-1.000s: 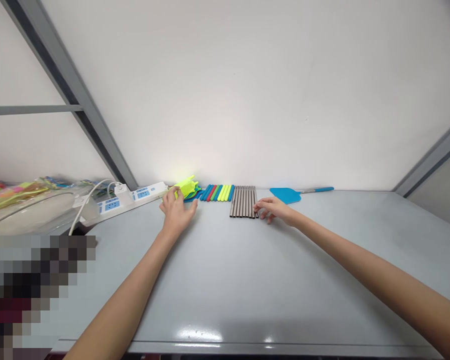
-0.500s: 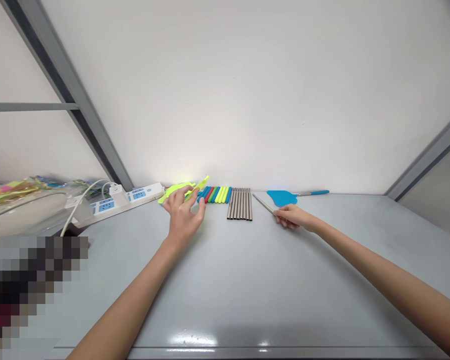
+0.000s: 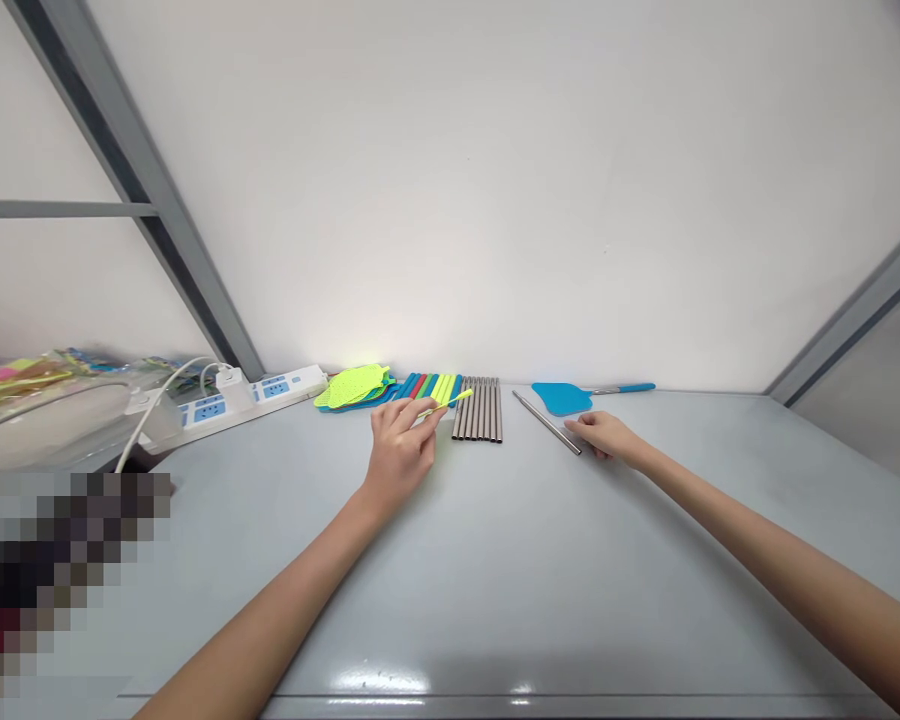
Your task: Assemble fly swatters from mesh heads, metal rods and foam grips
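My left hand [image 3: 403, 450] is closed on a neon-yellow fly swatter head, held edge-on; only its narrow neck end [image 3: 461, 396] shows past the fingers, the rest being hidden behind them. Just right of that end lies a row of several metal tubes [image 3: 478, 412]. A single metal tube [image 3: 546, 422] rests slanted on the table. Beside its near end is my right hand [image 3: 604, 436], holding nothing, with its fingers loosely bent and partly hidden. Behind my left hand are several coloured handles [image 3: 442, 388] in blue, red, green and yellow.
Yellow and blue swatter heads [image 3: 356, 385] are stacked at the back left. A blue fly swatter [image 3: 562, 398] lies by the wall [image 3: 540, 200], its handle pointing right. A white power strip [image 3: 292, 388] with cables and bagged items [image 3: 37, 385] occupy the left side of the grey table [image 3: 495, 580].
My left hand has carried the yellow swatter head rightward from the stack and lowered its neck end toward the tubes. My right hand has let go of the slanted tube and shifted slightly right.
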Demonstrator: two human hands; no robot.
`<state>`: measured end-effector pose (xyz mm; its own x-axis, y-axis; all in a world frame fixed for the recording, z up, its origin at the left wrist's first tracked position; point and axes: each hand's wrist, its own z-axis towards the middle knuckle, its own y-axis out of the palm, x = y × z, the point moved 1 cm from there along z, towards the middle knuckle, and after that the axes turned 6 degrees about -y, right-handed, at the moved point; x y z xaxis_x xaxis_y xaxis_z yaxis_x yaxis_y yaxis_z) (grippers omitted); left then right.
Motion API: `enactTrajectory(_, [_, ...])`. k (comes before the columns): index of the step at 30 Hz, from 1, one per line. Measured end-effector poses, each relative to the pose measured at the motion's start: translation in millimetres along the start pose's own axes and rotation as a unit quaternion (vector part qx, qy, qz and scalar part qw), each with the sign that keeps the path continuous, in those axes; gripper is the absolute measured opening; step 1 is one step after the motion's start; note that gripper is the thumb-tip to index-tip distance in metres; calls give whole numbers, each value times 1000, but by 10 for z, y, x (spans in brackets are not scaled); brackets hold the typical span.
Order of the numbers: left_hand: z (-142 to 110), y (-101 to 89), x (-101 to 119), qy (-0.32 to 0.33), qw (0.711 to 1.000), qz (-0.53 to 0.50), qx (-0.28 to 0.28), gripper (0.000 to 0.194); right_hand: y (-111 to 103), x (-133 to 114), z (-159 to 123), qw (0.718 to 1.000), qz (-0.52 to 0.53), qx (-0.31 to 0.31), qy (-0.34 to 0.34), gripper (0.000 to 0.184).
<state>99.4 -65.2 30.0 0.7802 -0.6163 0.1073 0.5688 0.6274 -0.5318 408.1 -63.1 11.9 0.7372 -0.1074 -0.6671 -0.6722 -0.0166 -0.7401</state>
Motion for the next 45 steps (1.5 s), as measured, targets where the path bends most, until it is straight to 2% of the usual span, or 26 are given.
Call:
enactTrajectory(3, [-10,-4,67,21,1000,-1,0,29,24,-56,8,1000,-4,20,-23,37])
enactTrajectory(8, [-31,-5,158,52,999,-5,3,30,80,-110,67,998,-20,-12,-60,38])
enactTrajectory(17, [-62,20,219,85,996,-19,1,31,61,-32,35,995,-17,1,-103,18])
enactTrajectory(22, [-61,4,215,90,996,-18,13,29,28,-7,-58,992,27,-15,-119,24])
enactTrajectory(26, [-57,-8,213,101,994,-30,15,33,-34,39,-198,991,21,-31,-127,27])
enactTrajectory(32, [-31,-20,233,139,987,-74,13,47,-233,198,-430,987,10,-117,-111,28])
enactTrajectory(34, [-24,-25,233,136,988,-72,5,51,-320,281,-495,987,-8,-126,-96,27])
enactTrajectory(40, [-33,-27,244,120,988,-86,-41,54,-573,609,-667,991,-57,-104,-60,19])
enactTrajectory(45, [-52,5,279,141,984,-95,-46,56,-659,840,-777,996,-71,-20,-46,27])
